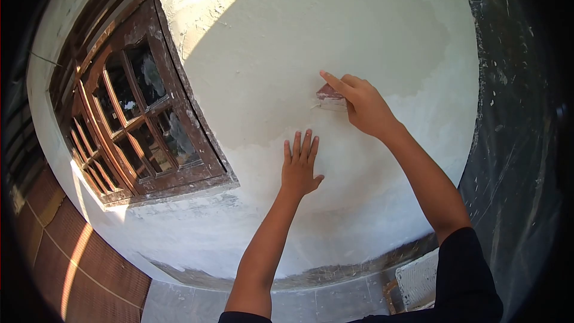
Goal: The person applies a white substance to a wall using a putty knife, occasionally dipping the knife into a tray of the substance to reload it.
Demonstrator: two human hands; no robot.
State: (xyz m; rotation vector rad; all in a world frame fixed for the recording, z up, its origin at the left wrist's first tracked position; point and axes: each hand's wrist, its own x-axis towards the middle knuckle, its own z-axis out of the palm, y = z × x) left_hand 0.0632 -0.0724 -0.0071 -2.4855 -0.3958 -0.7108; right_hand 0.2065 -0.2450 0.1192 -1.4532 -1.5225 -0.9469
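Observation:
A pale plastered wall [251, 84] fills the middle of the view, with a darker, damp-looking area across its upper part. My right hand [365, 104] is wrapped round a small flat scraper [330, 97] with a reddish part and a pale edge, held against the wall; its index finger stretches up and left. Lower and to the left, my left hand [301, 164] lies flat on the wall with its fingers spread, holding nothing.
A brown wooden window [134, 116] with glass panes is set in the wall at left. Dark sheeting [508, 119] hangs at right. Below are grey floor tiles [341, 302], a whitish textured object [418, 281] and brown woven panels [89, 257].

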